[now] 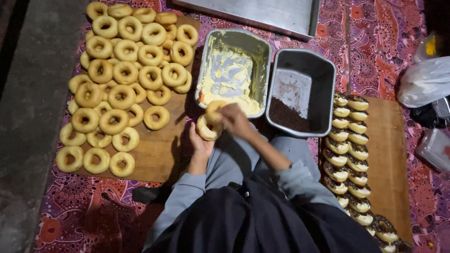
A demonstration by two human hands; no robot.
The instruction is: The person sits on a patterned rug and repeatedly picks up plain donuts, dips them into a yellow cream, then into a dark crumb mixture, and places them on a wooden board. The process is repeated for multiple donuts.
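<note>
Beside cream tin (pixel 260 47) and sprinkle tin (pixel 323 79), both hands grip doughnuts: left (pixel 200 143), right (pixel 234 119).

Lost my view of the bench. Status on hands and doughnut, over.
Left hand holds plain doughnut. Right hand on its top, beside cream tin. Nothing in the way.

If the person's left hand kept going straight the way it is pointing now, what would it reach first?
The left hand points up and away from the body, already holding a doughnut. Straight on, it would probably meet the near rim of the tray of pale cream first, though height above the tray is unclear.
</note>
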